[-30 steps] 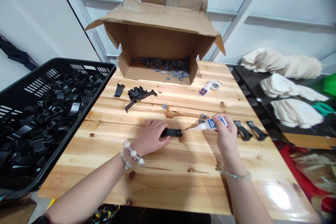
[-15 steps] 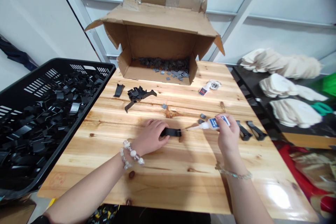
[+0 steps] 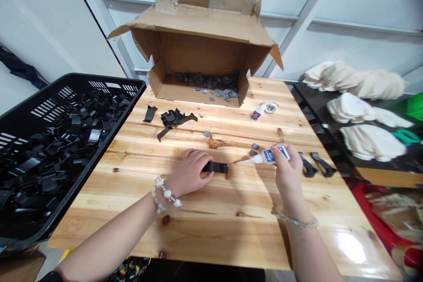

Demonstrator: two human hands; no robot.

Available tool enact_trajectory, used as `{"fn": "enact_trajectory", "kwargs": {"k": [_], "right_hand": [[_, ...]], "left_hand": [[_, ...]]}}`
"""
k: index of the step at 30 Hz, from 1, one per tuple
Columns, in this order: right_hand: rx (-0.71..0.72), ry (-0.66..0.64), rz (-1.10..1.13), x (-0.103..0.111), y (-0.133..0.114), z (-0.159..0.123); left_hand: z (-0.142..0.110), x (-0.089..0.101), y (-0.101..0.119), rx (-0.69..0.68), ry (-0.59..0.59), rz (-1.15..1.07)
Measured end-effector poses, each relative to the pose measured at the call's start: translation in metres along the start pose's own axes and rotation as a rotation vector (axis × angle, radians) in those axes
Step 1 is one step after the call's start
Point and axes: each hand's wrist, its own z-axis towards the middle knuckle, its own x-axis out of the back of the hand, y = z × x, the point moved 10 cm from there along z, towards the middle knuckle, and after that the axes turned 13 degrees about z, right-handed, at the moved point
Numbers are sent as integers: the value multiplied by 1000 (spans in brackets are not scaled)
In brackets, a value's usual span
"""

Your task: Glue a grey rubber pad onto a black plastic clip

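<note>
Left hand [image 3: 193, 172], curled, pins black clip [image 3: 218, 167], its end just right of hand. Right hand [image 3: 287, 168] grips glue bottle [image 3: 270, 155], nozzle [image 3: 247, 160] apart from clip. Step seems gluing; next calls for careful aim.

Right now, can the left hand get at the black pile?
Likely yes: nothing visible stands between the left hand and the black pile. It holds a black part, though, so it may have to let go first.
</note>
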Motion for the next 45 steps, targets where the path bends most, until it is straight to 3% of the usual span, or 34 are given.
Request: {"fn": "enact_trajectory", "kwargs": {"k": [10,17,23,28,34,40,45], "right_hand": [[22,2,-15,2,-1,0],[-117,21,181,4,15,6],[-269,-109,421,-17,26,7],[-375,-230,400,-39,39,-9],[-342,-324,299,-71,62,-23],[-155,-288,134,-81,73,-5],[-83,-331,-25,-92,74,-3]], "left_hand": [[0,2,1,-4,4,2],[1,-1,-7,46,27,3],[1,0,-22,145,80,3],[1,-1,-31,202,81,-8],[0,4,-39,269,95,21],[-1,8,-39,268,102,43],[-3,6,-34,252,92,41]]}}
